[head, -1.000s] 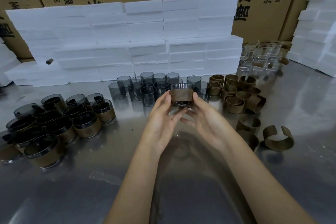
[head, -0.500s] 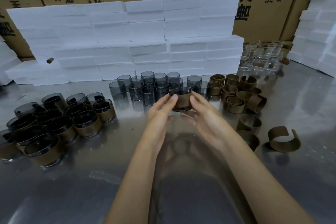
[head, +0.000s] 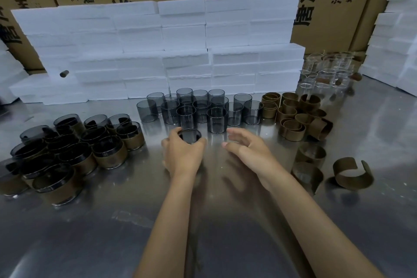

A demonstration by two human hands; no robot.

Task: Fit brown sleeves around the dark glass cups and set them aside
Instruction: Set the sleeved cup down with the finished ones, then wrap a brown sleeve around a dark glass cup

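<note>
The right hand has let go and now hangs loose-fingered, holding nothing. The left hand, its grip wrapped around the sleeved cup, has brought it down low over the desk. Fitting looks finished; next it joins the finished cups at left.

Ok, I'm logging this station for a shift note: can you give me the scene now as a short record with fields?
left hand: grips a dark cup from above
right hand: open, holds nothing, beside the cup
sleeved cups: clustered at left on the metal table
bare dark cups: grouped behind the hands
loose brown sleeves: at right
backdrop: white foam blocks
</note>
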